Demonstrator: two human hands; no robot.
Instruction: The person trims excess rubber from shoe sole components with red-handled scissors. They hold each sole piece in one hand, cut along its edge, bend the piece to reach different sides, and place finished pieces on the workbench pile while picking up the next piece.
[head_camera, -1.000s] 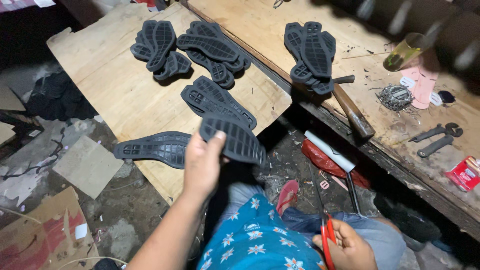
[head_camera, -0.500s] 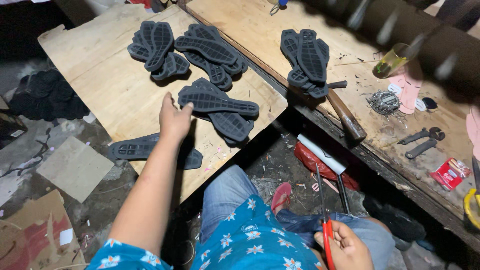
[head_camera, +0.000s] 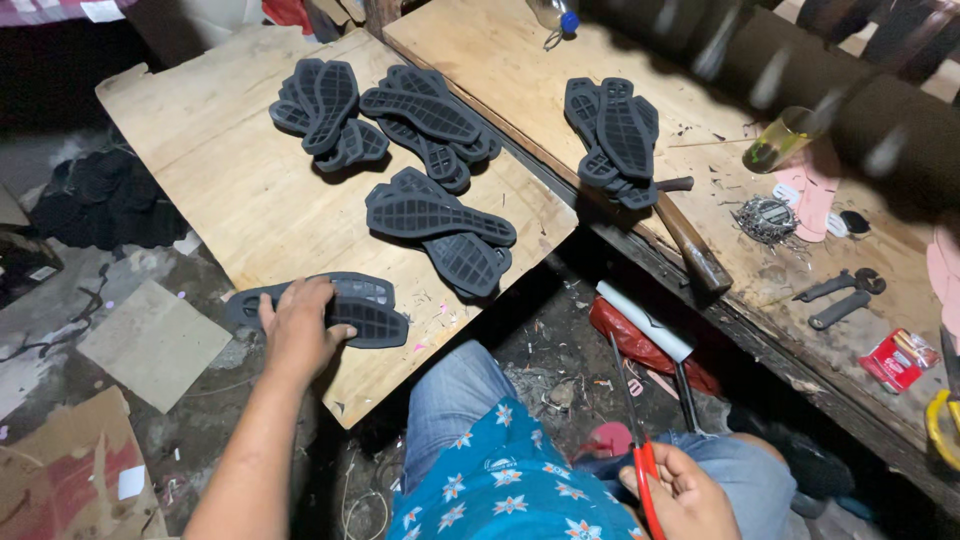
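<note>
My left hand (head_camera: 298, 328) lies palm down on a pair of black rubber shoe soles (head_camera: 360, 310) at the near edge of a low wooden board (head_camera: 220, 190). The fingers curl over the soles. Just beyond them sits a small stack of black soles (head_camera: 440, 225), and two further heaps of soles (head_camera: 330, 110) (head_camera: 430, 115) lie at the board's far side. My right hand (head_camera: 685, 495) rests near my lap, closed around red-handled scissors (head_camera: 640, 440) that point upward.
A wooden workbench (head_camera: 500, 70) to the right carries another pile of soles (head_camera: 615, 135), a hammer (head_camera: 690, 235), a glass of yellow liquid (head_camera: 775, 140), nails (head_camera: 765, 218), pliers (head_camera: 835, 295) and pink insoles (head_camera: 815, 190). Cardboard scraps (head_camera: 150, 340) lie on the floor at left.
My left hand carried a sole from the middle stack back toward me and set it down on the pair at the board's near edge. The right hand kept hold of the scissors.
</note>
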